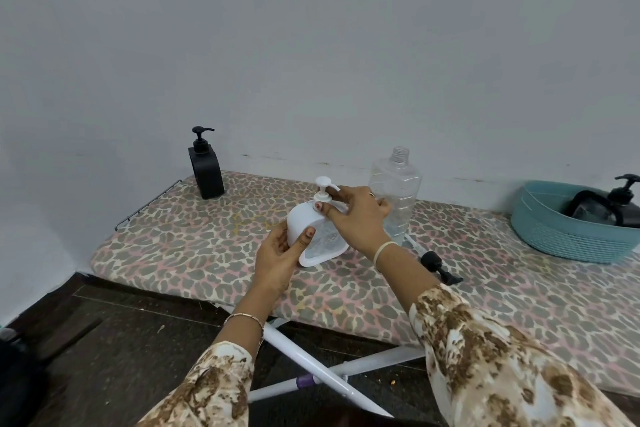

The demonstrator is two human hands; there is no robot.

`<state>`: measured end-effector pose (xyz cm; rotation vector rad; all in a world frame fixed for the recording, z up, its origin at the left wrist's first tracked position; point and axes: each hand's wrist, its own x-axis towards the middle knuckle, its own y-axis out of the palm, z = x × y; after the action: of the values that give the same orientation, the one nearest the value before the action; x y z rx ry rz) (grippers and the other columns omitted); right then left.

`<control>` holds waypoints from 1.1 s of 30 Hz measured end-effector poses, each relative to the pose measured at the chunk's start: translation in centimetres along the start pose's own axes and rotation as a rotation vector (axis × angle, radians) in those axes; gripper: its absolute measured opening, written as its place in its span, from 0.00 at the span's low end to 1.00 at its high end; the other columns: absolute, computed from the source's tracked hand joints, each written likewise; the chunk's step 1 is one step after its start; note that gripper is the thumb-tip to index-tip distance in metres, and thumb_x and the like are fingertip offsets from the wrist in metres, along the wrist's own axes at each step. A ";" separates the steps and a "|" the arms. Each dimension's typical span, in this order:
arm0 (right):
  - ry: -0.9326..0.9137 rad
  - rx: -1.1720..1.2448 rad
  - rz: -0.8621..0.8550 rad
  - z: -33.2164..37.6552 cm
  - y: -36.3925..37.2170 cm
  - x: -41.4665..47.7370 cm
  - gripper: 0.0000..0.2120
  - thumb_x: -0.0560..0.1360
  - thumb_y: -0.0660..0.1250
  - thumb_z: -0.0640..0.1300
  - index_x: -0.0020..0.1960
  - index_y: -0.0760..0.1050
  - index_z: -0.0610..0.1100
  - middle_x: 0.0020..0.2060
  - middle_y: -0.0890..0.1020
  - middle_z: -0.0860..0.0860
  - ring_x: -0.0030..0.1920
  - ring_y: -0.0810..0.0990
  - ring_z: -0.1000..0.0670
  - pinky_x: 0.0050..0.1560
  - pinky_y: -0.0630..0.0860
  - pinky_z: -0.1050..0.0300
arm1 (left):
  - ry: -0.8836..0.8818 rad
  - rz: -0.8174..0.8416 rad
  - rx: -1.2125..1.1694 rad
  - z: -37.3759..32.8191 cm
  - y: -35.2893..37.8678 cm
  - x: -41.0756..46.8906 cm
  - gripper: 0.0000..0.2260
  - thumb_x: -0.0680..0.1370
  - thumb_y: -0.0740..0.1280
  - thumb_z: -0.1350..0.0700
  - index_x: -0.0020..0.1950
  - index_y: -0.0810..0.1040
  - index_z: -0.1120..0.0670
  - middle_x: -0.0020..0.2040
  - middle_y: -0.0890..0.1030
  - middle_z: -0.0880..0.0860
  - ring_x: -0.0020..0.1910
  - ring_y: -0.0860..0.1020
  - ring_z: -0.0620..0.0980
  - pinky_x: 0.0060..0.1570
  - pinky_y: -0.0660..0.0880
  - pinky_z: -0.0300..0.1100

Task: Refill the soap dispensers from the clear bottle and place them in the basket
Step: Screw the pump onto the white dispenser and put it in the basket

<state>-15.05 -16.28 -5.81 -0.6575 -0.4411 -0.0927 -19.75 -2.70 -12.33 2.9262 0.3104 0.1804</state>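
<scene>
Left hand [277, 248] grips white dispenser [317, 230] body, right hand [358, 215] pinches its pump. Clear bottle [396, 191] uncapped, nearly empty. Teal basket [568, 236] holds black dispenser [613, 206].

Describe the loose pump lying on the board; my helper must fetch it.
On the leopard-print board, look just right of the clear bottle, behind the right wrist. The black pump lies flat there, attached to no bottle, unlike the others.

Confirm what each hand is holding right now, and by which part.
Both hold the white soap dispenser. Left hand grips the lower side of its body; right hand is at the neck, fingers on the pump collar.
</scene>
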 end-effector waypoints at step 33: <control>-0.124 -0.559 -0.091 1.9 -0.2 -1.2 0.14 0.77 0.61 0.56 0.59 0.75 0.51 0.44 0.81 0.50 0.56 0.75 0.47 0.58 0.53 0.49 | 0.053 -0.011 0.003 0.5 -0.1 0.1 0.20 0.70 0.74 0.51 0.60 0.78 0.54 0.55 0.83 0.52 0.52 0.83 0.48 0.42 0.80 0.40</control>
<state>-16.89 -15.35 -4.88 -1.1967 -0.5707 -0.2688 -19.61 -2.67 -12.87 2.9254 0.3345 0.2560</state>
